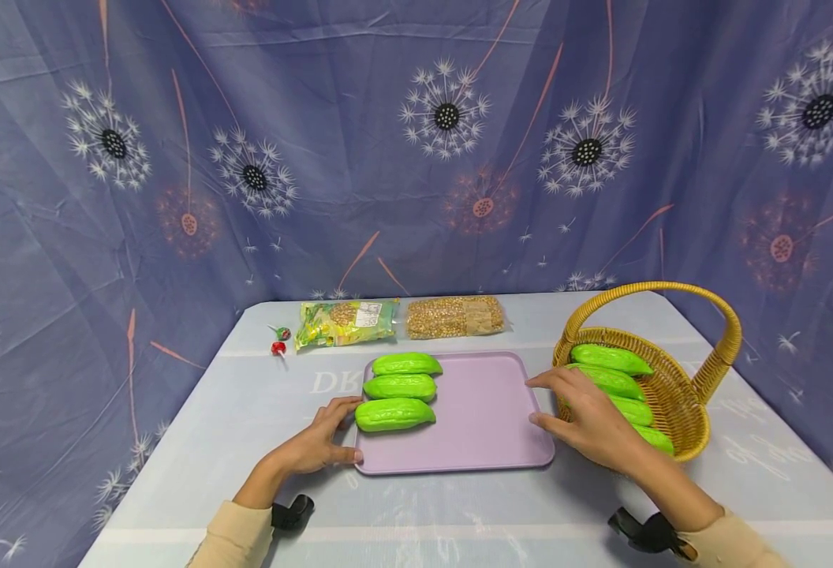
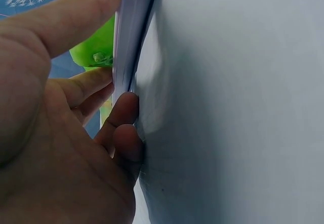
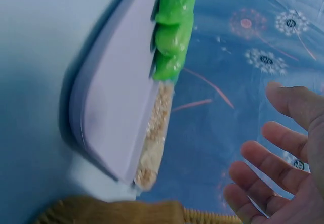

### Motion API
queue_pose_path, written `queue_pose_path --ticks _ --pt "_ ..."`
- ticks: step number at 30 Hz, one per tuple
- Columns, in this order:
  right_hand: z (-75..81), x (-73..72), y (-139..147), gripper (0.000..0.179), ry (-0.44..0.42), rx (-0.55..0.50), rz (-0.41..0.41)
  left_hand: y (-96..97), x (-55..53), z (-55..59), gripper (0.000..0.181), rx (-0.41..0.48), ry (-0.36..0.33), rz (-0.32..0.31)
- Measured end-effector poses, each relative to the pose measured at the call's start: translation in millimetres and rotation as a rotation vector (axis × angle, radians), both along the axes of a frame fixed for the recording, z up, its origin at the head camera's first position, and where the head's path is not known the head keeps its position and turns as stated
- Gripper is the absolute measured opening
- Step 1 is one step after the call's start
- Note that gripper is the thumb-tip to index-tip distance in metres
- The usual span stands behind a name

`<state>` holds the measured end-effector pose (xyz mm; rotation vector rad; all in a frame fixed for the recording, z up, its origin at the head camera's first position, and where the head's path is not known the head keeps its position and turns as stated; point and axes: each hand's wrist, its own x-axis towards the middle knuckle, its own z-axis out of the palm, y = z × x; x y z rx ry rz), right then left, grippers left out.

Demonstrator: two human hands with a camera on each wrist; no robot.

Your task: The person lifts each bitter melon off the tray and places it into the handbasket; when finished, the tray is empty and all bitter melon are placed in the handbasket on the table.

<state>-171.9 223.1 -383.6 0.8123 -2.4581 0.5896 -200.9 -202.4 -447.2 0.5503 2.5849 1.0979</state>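
Observation:
On a lilac tray (image 1: 483, 418), three bright green bitter melons (image 1: 395, 415) with wrinkled skin lie in a column along the left side. My left hand (image 1: 320, 442) is at the tray's left edge, its thumb and fingertips against the rim. In the left wrist view, the thumb of that hand (image 2: 66, 107) reaches the tray's side wall (image 2: 126, 37). To the tray's right, my right hand (image 1: 590, 418) hovers with spread fingers holding nothing, partly covering a wicker basket (image 1: 682, 410). Several more bitter melons (image 1: 611, 359) lie in the basket, some partly hidden behind this hand.
Behind the tray lie a green-yellow packet (image 1: 345, 323) and a clear bag of brown grains (image 1: 454, 317). Two small wrapped lollipops (image 1: 278, 348) sit at the back left. The basket's tall handle (image 1: 725, 347) arches up on the right. A dandelion-patterned curtain (image 1: 360, 158) surrounds the table.

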Motion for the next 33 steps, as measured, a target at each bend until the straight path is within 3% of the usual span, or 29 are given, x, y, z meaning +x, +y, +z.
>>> queue_pose_path --ticks 18,33 --pt "-18.8 -12.9 -59 0.044 -0.043 0.009 0.128 0.2 0.4 0.9 0.082 0.001 -0.011 0.004" --pt "-24.0 -27.2 -100 0.048 -0.115 0.039 0.153 0.3 1.0 1.7 0.082 0.005 -0.005 -0.002"
